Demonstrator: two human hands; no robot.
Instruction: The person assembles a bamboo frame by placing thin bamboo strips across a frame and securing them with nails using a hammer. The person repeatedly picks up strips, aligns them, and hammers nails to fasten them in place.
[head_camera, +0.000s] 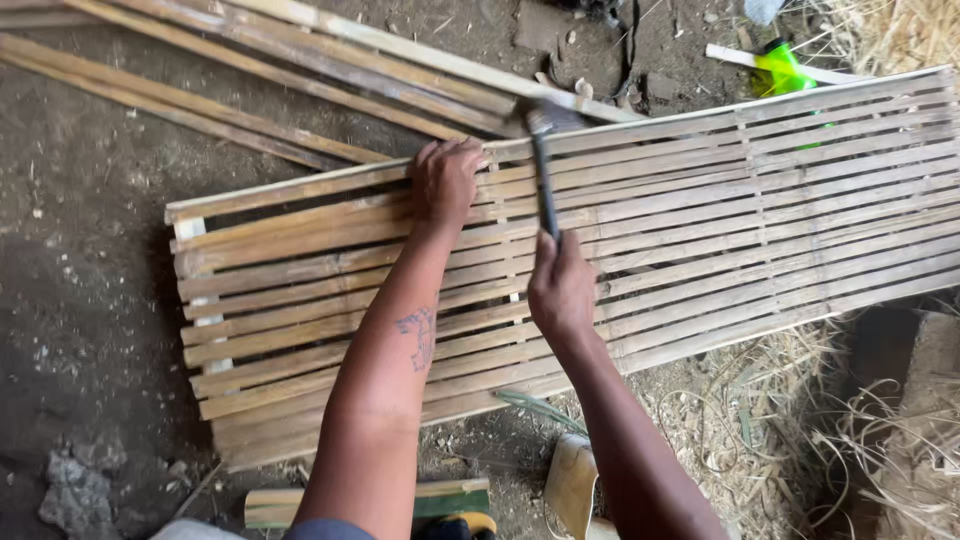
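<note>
- lying nearest the camera, at the bottom edge: a short cut bamboo piece (300, 502) with a green-skinned end, and just right of it a pale curved bamboo shell (572, 485), both on the dirt floor (90, 330).
- reaching up from below: two bare forearms, the left one bearing a small tattoo.
- pressing flat on the far edge of the bamboo slat panel (700, 230): left hand (443, 182), fingers curled over the top slat, grip closed on that edge.
- clamping the dark handle of a hammer (545, 170): right hand (560, 288), grip wrapped tight round the lower end of the handle.
- standing blurred at the panel's far edge, just right of the left hand: the hammer's head.
- lying across the dirt floor, spreading from left of centre out to the right edge: the slat panel, long strips running sideways over paler cross strips.
- lying beyond the panel at upper left: loose long bamboo poles (260, 60), side by side.
- showing at the upper right, touching the panel's far edge: a bright green plastic object (782, 68), kind unclear.
- spreading at lower right beside the panel: dry straw and shavings (800, 440).
</note>
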